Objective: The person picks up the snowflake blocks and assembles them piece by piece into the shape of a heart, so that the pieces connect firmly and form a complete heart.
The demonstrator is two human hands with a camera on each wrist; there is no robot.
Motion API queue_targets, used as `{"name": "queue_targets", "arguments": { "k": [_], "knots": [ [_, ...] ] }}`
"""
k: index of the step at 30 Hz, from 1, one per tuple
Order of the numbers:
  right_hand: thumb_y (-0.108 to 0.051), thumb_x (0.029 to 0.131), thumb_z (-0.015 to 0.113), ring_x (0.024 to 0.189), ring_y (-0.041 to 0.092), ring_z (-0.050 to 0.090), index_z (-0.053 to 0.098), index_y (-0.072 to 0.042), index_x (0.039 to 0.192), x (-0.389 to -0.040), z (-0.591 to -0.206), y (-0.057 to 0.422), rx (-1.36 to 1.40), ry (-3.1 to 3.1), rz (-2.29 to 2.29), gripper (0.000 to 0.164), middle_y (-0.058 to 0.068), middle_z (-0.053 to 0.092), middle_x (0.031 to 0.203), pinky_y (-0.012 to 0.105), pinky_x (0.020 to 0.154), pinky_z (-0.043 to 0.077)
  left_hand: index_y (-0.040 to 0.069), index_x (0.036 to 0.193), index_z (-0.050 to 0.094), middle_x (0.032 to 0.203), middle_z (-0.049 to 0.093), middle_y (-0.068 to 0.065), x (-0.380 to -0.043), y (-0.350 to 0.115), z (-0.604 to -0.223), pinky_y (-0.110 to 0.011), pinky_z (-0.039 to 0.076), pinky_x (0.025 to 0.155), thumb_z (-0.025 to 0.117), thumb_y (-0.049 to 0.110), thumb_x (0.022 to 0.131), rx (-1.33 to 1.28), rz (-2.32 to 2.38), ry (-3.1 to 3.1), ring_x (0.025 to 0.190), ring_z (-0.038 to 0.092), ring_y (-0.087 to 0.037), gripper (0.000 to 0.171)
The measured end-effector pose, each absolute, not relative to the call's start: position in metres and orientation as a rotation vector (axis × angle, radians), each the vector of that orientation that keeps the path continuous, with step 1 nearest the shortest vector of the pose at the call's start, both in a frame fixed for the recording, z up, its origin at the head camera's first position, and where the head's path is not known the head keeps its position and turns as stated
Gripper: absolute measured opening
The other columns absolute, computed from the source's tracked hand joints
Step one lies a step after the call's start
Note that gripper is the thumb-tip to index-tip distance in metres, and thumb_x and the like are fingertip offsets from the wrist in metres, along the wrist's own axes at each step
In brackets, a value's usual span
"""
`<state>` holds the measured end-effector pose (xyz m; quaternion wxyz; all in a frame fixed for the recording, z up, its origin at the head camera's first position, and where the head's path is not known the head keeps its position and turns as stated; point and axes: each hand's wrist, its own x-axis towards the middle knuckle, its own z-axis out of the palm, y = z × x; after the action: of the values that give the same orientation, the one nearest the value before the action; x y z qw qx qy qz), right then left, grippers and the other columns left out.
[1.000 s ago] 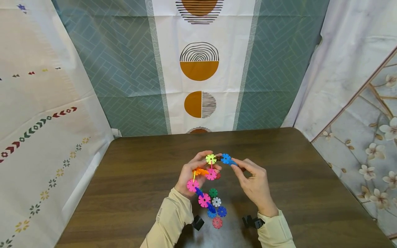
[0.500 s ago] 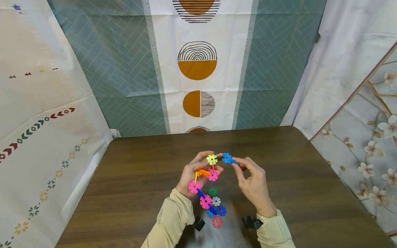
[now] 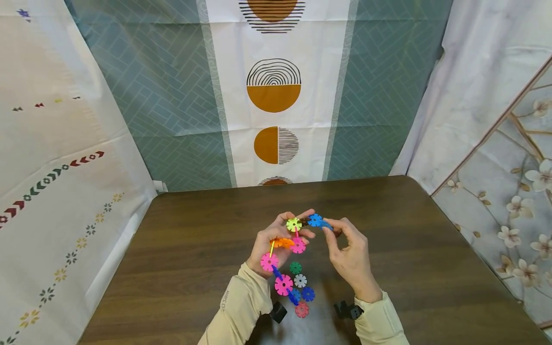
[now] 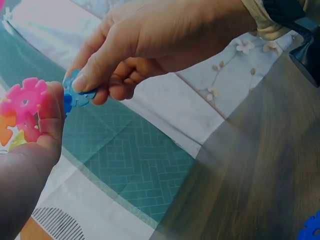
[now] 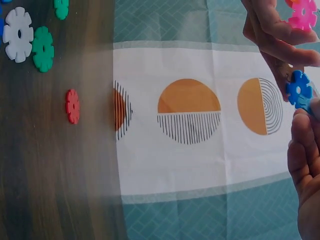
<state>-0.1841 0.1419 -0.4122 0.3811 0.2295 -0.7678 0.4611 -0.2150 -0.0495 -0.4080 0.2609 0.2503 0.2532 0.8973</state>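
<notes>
My left hand (image 3: 263, 244) holds a bent chain of slotted plastic snowflake discs above the table. The chain includes a yellow-green disc (image 3: 294, 224), an orange disc (image 3: 282, 243) and several pink discs (image 3: 269, 262); its lower end, with dark blue discs, hangs below the palm. At the upper end is a blue disc (image 5: 299, 89), face-on in the right wrist view. Thumb and fingers of my right hand (image 3: 354, 258) pinch another blue disc (image 4: 85, 95) joined to it. One left finger stretches out behind the blue discs in the head view. The pinched disc is partly covered by fingertips.
Loose discs lie on the brown table (image 3: 194, 268) below the hands: green (image 3: 295, 268), white (image 3: 300, 280), dark blue (image 3: 308, 293), light red (image 3: 302, 309) and a small red one (image 5: 73, 106). Patterned cloths (image 3: 172, 120) hang behind and beside the table.
A finger of my left hand has straightened toward the blue discs. The chain's lower end has swung slightly down. My right hand keeps its pinch, almost in place.
</notes>
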Motion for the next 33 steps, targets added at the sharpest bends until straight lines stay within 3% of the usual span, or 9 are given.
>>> {"name": "queue_targets", "arguments": {
  "k": [3,15,23,33],
  "knots": [
    [0.011,0.077,0.075,0.073,0.012,0.055,0.069,-0.005,0.111,-0.192,-0.423,0.148,0.606,-1.957,1.167,0.038,0.001,0.064,0.085,0.016,0.071,0.050,0.010,0.116,0.030,0.154,0.026,-0.025,-0.214,-0.049,-0.409,-0.030,0.051,0.091,0.023,-0.004,0.082,0.683,2.437,0.682,0.100,0.064,-0.027,0.037],
    [0.008,0.078,0.075,0.068,0.009,0.055,0.071,-0.004,0.107,-0.190,-0.413,0.153,0.651,-2.031,1.076,0.032,-0.002,0.061,0.080,0.012,0.068,0.049,0.011,0.115,0.032,0.154,0.025,-0.024,-0.211,-0.044,-0.411,-0.030,0.052,0.090,0.021,-0.007,0.082,0.653,2.449,0.698,0.096,0.064,-0.028,0.039],
    [0.009,0.078,0.074,0.065,0.009,0.054,0.071,-0.004,0.107,-0.190,-0.409,0.150,0.662,-2.014,1.029,0.031,-0.003,0.057,0.077,0.015,0.059,0.049,0.011,0.115,0.034,0.154,0.023,-0.025,-0.210,-0.043,-0.411,-0.031,0.052,0.091,0.019,-0.006,0.083,0.693,2.464,0.727,0.094,0.063,-0.028,0.040],
    [0.007,0.078,0.073,0.064,0.008,0.051,0.070,-0.004,0.106,-0.191,-0.412,0.146,0.607,-2.001,1.013,0.030,-0.003,0.055,0.077,0.016,0.057,0.047,0.011,0.115,0.035,0.154,0.023,-0.027,-0.208,-0.040,-0.414,-0.032,0.050,0.092,0.021,-0.008,0.081,0.654,2.484,0.765,0.092,0.066,-0.025,0.041]
  ]
}}
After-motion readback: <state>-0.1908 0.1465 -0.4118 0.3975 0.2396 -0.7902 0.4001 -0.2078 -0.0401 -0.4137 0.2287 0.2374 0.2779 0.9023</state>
